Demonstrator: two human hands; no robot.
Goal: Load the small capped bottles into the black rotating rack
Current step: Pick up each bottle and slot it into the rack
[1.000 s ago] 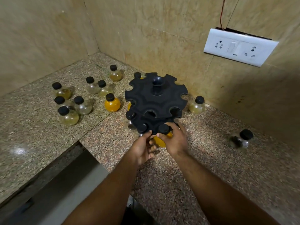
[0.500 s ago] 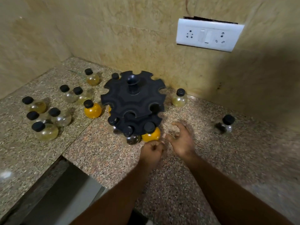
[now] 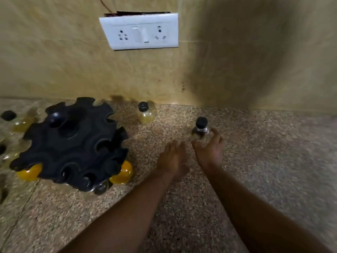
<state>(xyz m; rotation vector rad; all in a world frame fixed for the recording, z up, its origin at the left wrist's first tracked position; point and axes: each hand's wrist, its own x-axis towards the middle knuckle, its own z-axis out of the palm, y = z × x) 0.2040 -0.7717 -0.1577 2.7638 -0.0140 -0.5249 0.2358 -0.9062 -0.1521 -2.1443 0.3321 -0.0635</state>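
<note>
The black rotating rack [image 3: 73,143] stands on the granite counter at the left, with several capped bottles hanging in its lower slots, one an orange bottle [image 3: 122,173]. My right hand [image 3: 209,150] reaches right of the rack, its thumb and fingers around a clear bottle with a black cap [image 3: 200,127] that stands on the counter. My left hand [image 3: 172,158] hovers beside it with fingers together and nothing in it. A pale yellow bottle [image 3: 145,114] stands by the wall between rack and hands.
More capped bottles [image 3: 20,123] lie blurred at the far left edge. A tiled wall with a white socket plate [image 3: 140,31] rises right behind the counter [image 3: 255,161].
Both hands left the rack's front and moved right. My right hand has reached the clear bottle and its fingers have come around it. The view swung right.
</note>
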